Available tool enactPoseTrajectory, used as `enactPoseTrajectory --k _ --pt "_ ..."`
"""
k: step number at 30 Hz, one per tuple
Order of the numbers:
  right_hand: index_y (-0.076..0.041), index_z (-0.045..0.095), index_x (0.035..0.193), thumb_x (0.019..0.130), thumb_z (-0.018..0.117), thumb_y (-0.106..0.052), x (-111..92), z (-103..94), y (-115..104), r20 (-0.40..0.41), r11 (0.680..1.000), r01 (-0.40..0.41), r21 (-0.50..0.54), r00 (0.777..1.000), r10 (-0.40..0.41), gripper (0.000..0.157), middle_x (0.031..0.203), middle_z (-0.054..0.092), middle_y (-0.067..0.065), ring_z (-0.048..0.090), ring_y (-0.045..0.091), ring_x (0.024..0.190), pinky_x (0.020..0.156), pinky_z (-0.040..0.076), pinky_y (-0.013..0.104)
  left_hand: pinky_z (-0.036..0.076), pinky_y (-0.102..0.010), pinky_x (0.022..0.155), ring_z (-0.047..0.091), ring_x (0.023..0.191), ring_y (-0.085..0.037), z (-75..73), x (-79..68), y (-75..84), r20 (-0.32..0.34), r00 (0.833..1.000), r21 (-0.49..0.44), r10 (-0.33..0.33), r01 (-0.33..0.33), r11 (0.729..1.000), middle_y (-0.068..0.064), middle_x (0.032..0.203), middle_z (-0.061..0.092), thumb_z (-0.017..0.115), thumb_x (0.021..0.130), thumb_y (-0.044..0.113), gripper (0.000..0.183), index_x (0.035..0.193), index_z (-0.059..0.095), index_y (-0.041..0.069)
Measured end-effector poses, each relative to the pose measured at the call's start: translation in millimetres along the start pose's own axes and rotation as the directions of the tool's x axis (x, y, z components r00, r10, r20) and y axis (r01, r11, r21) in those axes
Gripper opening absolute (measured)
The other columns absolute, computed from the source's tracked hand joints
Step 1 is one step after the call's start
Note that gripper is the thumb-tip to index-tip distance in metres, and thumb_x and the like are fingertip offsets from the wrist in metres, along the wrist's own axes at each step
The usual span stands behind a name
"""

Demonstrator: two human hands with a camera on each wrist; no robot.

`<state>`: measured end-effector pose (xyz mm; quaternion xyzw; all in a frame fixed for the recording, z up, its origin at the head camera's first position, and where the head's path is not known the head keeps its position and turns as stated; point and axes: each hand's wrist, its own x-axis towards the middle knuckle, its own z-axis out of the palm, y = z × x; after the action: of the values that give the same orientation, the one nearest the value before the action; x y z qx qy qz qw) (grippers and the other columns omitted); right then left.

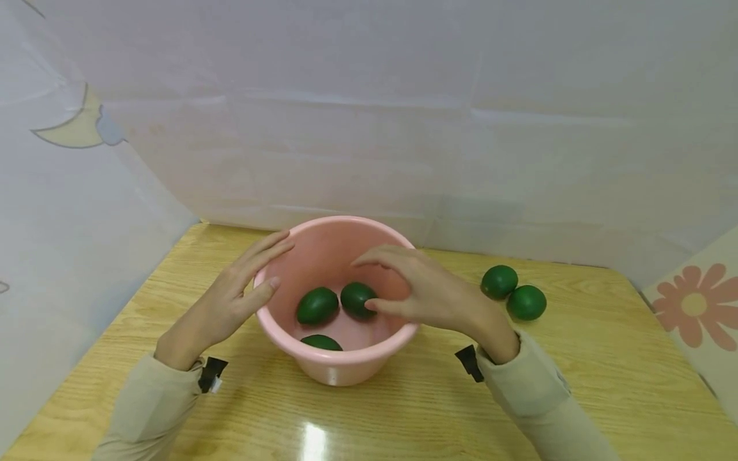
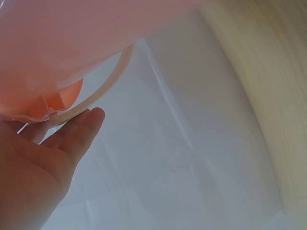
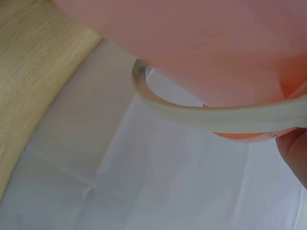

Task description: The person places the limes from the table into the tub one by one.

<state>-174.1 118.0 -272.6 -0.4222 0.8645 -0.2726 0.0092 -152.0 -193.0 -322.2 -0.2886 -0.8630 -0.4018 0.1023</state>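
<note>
While the left fingers point(image 1: 268, 256), apart, touch the pink bucket point(image 1: 337, 371), the right fingers point(image 1: 383, 255) hang spread above a green fruit point(image 1: 354, 297).

A yellowish wood-grained counter point(image 1: 426, 422) is bordered at the back by a whitish wall covering point(image 1: 369, 147), which is crossed by faint horizontal creases. The left wall point(image 1: 69, 269) is decorated with a pale yellow crescent moon point(image 1: 72, 133) and a small blue-grey shape point(image 1: 109, 127), while the right wall point(image 1: 725, 381) is adorned with a coral flower point(image 1: 694, 305). A bright patch of light point(image 1: 314, 440) is reflected in the counter's surface.
</note>
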Motion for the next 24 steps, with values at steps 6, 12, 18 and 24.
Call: enactPoseTrajectory --k 6,12,18,24 --pt "-0.017 0.062 0.130 0.089 0.074 -0.024 -5.4 -2.2 2.5 -0.070 0.999 0.025 0.024 0.997 -0.023 0.043 0.131 0.062 -0.007 0.053 0.012 0.130 0.110 0.043 0.037 0.026 -0.064 0.112 0.028 0.149 -0.032 0.2 0.4 -0.1 -0.005 1.000 0.012 0.009 -0.009 1.000 -0.007 0.162 0.031 0.051 0.099 0.011 0.052 0.150 0.044 0.014" --pt "-0.018 0.062 0.131 0.089 0.074 -0.024 -12.3 -7.3 4.8 -0.101 0.999 0.005 0.038 0.995 -0.001 0.044 0.134 0.061 -0.005 0.052 0.015 0.132 0.109 0.044 0.041 0.026 -0.064 0.111 0.028 0.149 -0.031 0.4 0.7 -0.3 -0.008 1.000 0.017 0.008 -0.008 1.000 -0.005 0.162 0.031 0.051 0.099 0.011 0.052 0.150 0.044 0.015" --pt "-0.015 0.062 0.130 0.087 0.076 -0.018 -18.4 -10.7 9.2 -0.140 0.998 0.041 0.047 0.990 -0.034 0.045 0.134 0.063 0.002 0.054 0.022 0.131 0.105 0.047 0.046 0.027 -0.064 0.111 0.029 0.149 -0.031 0.6 0.8 -0.3 -0.009 1.000 0.015 0.009 -0.009 1.000 -0.007 0.162 0.031 0.051 0.099 0.012 0.052 0.150 0.045 0.015" --pt "-0.013 0.062 0.129 0.084 0.079 -0.015 -26.7 -14.8 13.5 -0.190 0.996 0.085 0.004 0.978 -0.083 0.049 0.134 0.062 0.005 0.055 0.021 0.130 0.106 0.046 0.042 0.026 -0.064 0.111 0.028 0.149 -0.031 0.7 1.0 -0.5 -0.007 1.000 0.008 0.007 -0.007 1.000 -0.007 0.162 0.031 0.051 0.099 0.012 0.052 0.150 0.044 0.015"
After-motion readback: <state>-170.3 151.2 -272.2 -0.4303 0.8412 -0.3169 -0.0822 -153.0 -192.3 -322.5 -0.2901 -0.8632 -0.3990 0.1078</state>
